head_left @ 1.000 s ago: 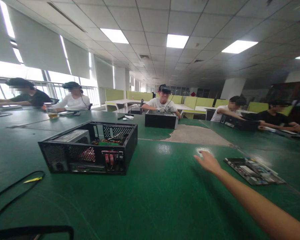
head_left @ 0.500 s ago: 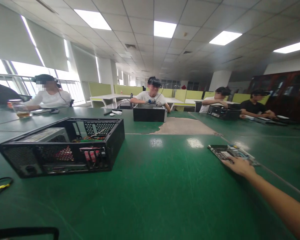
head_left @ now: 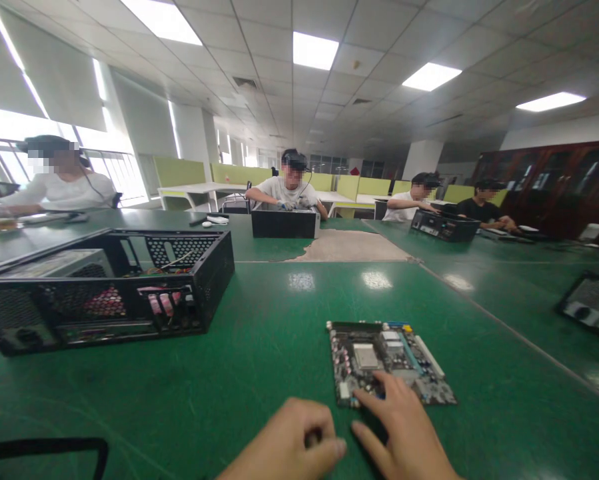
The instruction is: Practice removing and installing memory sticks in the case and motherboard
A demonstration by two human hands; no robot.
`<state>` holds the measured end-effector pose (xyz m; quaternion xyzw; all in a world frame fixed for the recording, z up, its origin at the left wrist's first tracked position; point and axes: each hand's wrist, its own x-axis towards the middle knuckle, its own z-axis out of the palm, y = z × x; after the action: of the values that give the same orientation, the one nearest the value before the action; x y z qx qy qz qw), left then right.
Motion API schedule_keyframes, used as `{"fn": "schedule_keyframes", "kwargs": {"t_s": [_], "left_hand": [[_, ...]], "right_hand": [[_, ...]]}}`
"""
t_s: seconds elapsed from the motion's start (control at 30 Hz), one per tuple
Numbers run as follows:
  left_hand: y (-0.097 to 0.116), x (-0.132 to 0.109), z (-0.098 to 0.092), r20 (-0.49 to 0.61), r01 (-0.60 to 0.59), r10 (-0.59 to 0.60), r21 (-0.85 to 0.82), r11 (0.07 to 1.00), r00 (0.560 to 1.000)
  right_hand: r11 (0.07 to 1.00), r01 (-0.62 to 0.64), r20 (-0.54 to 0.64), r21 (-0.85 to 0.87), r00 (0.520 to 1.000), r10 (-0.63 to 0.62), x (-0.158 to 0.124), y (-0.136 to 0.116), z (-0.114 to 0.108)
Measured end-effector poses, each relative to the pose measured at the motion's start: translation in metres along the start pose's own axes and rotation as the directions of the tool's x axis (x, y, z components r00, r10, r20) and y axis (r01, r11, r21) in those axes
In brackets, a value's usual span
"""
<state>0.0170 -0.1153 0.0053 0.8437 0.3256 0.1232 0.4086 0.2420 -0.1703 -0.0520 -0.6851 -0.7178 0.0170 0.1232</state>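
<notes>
A motherboard (head_left: 366, 358) lies flat on the green table, its silver processor square and slots facing up. My right hand (head_left: 399, 427) is at its near edge, fingers spread, with the fingertips over or touching the board and the thumb off to the left. Just left of it, my left hand (head_left: 294, 443) is curled, thumb near the bent index finger, with nothing visible in it. It is apart from the board.
An open black computer case (head_left: 214, 283) stands at the left with a power supply inside. Another case (head_left: 592, 303) is at the right edge. Across the table, a person (head_left: 296, 187) works at a dark case (head_left: 285, 223). A black strap-like loop (head_left: 44, 448) lies lower left.
My right hand has brought the motherboard from the right to the table in front of me, and its fingers have spread. My left hand has come into view. The view has turned slightly right.
</notes>
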Motion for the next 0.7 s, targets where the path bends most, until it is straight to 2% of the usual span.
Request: {"fn": "schedule_keyframes", "kwargs": {"t_s": [0.03, 0.1, 0.17, 0.23, 0.3, 0.37, 0.43, 0.5, 0.57, 0.7], "left_hand": [[-0.002, 0.009, -0.012, -0.109, 0.027, -0.019, 0.073, 0.997, 0.994], [-0.009, 0.025, -0.032, -0.331, 0.102, -0.012, 0.255, 0.961, 0.943], [-0.02, 0.035, -0.045, -0.434, 0.189, 0.008, 0.409, 0.893, 0.901], [-0.031, 0.04, -0.049, -0.391, 0.226, -0.022, 0.484, 0.845, 0.92], [-0.038, 0.041, -0.046, -0.322, 0.222, -0.05, 0.523, 0.823, 0.945], [-0.04, 0.04, -0.041, -0.295, 0.209, -0.046, 0.55, 0.808, 0.954], [-0.038, 0.039, -0.038, -0.304, 0.219, -0.043, 0.576, 0.788, 0.952], [-0.035, 0.04, -0.036, -0.317, 0.239, -0.049, 0.596, 0.767, 0.947], [-0.033, 0.041, -0.036, -0.337, 0.264, -0.059, 0.602, 0.754, 0.94], [-0.034, 0.047, -0.035, -0.362, 0.279, -0.056, 0.601, 0.749, 0.931]], "right_hand": [[0.998, 0.048, 0.08, 0.034, 0.995, -0.05, -0.007, -0.015, -0.001], [0.982, 0.125, 0.208, 0.14, 0.966, -0.153, -0.009, -0.036, -0.014], [0.954, 0.123, 0.184, 0.274, 0.967, -0.178, 0.004, -0.045, -0.037], [0.92, 0.104, 0.072, 0.377, 0.987, -0.141, 0.032, -0.042, -0.06], [0.909, 0.106, -0.039, 0.404, 0.994, -0.099, 0.068, -0.026, -0.07], [0.906, 0.15, -0.089, 0.397, 0.988, -0.125, 0.099, -0.005, -0.064], [0.891, 0.197, -0.057, 0.41, 0.98, -0.191, 0.117, 0.015, -0.046], [0.867, 0.235, 0.016, 0.438, 0.963, -0.269, 0.121, 0.029, -0.029], [0.871, 0.231, 0.067, 0.433, 0.956, -0.287, 0.116, 0.036, -0.021], [0.913, 0.17, 0.091, 0.37, 0.972, -0.218, 0.102, 0.032, -0.035]]}}
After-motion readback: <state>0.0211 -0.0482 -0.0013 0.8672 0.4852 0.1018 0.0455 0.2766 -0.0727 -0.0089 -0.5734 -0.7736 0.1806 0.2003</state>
